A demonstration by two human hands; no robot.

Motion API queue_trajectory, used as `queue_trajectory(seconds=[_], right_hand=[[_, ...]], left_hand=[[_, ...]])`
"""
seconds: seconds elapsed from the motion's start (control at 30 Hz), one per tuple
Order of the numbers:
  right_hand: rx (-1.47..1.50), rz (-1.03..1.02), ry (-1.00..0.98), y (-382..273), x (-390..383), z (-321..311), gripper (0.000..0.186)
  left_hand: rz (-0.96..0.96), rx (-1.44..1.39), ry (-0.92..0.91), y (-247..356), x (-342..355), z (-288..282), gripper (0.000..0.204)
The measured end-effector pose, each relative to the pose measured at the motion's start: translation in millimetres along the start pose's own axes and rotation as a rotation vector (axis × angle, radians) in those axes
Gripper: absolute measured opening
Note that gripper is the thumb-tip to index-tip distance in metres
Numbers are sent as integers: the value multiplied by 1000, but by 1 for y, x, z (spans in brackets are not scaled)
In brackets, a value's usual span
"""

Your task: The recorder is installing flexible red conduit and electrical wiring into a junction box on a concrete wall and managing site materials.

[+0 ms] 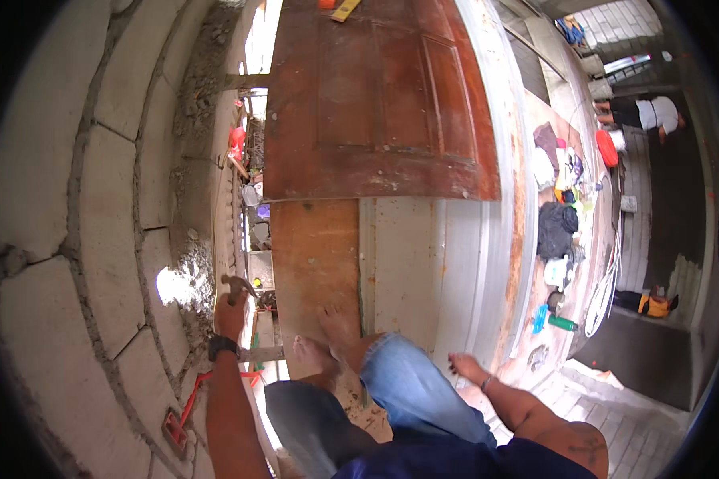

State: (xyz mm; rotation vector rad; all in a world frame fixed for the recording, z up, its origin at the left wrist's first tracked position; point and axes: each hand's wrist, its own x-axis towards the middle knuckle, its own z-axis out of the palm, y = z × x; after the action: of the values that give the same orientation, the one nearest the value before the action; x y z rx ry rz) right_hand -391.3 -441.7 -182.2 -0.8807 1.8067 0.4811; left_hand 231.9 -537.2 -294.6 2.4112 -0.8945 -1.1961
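Observation:
At the block wall on the left, my left hand is closed round a claw hammer. The hammer's head sticks up above my fingers, and the handle is mostly hidden by the hand. My right hand hangs in the air beside my right knee, with its fingers curled in. What it holds, if anything, is too small to make out. My bare feet are on an orange-brown board. Beyond the board lies a reddish-brown panelled door.
A rough block wall runs along my left, with a red electrical box on red conduit. A gap beside the board shows clutter below. To the right are clothes, a green bottle, coiled white cable and another person.

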Motion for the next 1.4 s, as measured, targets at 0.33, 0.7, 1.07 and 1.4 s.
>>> queue_trajectory(seconds=[0.33,0.7,1.07,1.4], right_hand=[[519,97,-571,-107,-234,-44,72],[412,188,-126,114,-354,6,56],[344,-329,112,170,-289,-7,38],[264,-331,679,117,-226,-143,29]], left_hand=[[99,74,-117,-28,-256,-84,44],[-52,66,-235,52,-296,-190,47],[177,10,-211,227,-356,-180,45],[240,108,-453,449,-433,-34,30]])
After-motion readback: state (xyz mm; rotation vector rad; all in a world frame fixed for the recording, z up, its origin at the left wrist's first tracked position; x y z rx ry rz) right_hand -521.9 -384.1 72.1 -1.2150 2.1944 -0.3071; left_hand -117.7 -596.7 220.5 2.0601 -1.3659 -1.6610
